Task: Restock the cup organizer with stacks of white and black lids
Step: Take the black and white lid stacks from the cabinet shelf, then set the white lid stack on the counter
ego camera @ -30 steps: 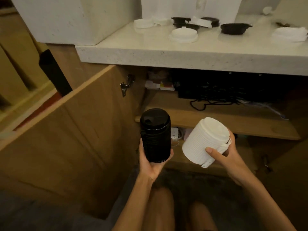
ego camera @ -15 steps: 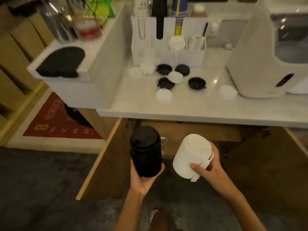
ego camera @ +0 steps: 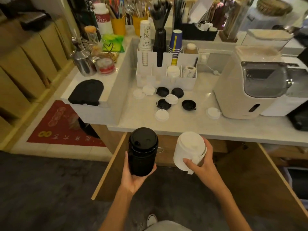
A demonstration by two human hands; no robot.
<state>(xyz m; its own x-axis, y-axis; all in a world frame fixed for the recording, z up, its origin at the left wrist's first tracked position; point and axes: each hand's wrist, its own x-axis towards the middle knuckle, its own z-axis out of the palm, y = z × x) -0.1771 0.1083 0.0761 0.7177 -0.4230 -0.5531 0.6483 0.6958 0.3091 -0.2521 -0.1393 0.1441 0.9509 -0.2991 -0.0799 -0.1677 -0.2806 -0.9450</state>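
Observation:
My left hand [ego camera: 133,178] grips a tall stack of black lids [ego camera: 142,150] from below, held upright in front of the counter edge. My right hand [ego camera: 202,164] grips a shorter stack of white lids [ego camera: 188,150], tilted a little to the left. Both stacks hang over the open cabinet below the counter. The white cup organizer [ego camera: 165,80] stands at the back of the counter, with cup stacks in its rear slots and a white lid stack [ego camera: 173,72] in one front slot. Loose black lids [ego camera: 163,104] and white lids [ego camera: 161,115] lie scattered in front of it.
A large cream machine [ego camera: 250,90] fills the counter's right side. A raised white ledge [ego camera: 110,90] on the left carries a black pad, a steel jug and a tin. Two wooden cabinet doors [ego camera: 108,165] stand open on either side of my arms. A red mat [ego camera: 61,124] lies on the floor at left.
My view has risen from the cabinet shelves to above the counter, so the organizer and loose lids now show. Both hands have come up with their lid stacks, grips unchanged.

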